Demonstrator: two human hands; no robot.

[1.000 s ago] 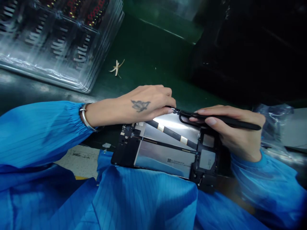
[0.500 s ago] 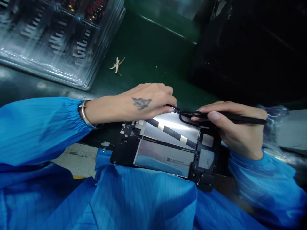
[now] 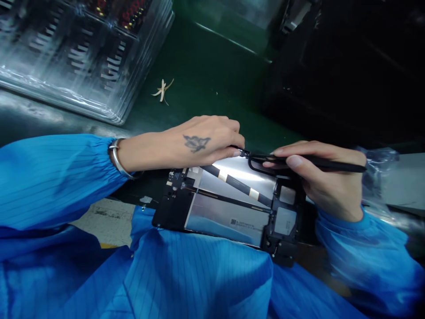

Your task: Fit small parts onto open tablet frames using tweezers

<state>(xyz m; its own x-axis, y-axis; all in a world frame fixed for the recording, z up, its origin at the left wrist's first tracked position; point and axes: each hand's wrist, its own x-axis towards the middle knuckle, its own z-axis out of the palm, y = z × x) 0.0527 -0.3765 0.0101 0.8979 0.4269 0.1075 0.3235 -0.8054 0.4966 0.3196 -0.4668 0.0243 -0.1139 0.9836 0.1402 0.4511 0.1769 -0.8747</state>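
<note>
- My left hand point(image 3: 199, 141) lies palm-down over the far long edge of the opened tablet chassis point(image 3: 229, 208); its fingertips are pressed together on a small black part at that edge, though I cannot tell how firmly they pinch it.
- My right hand point(image 3: 328, 186) is clamped on a thin black stylus-like tool point(image 3: 318, 164), thumb and forefinger closed around its shaft.
- The tool's long axis runs nearly level, from my right hand leftward; its tip sits just beside my left fingertips, at the chassis's far edge.
- The chassis rests across my lap in the blue smock point(image 3: 199, 279), at the near edge of the green desk point(image 3: 206, 66), its long axis running left to right.
- My left hand is nearer to the contact point.
- A clear plastic tray stack point(image 3: 79, 57) stands at the desk's far-left corner, well apart from both hands.
</note>
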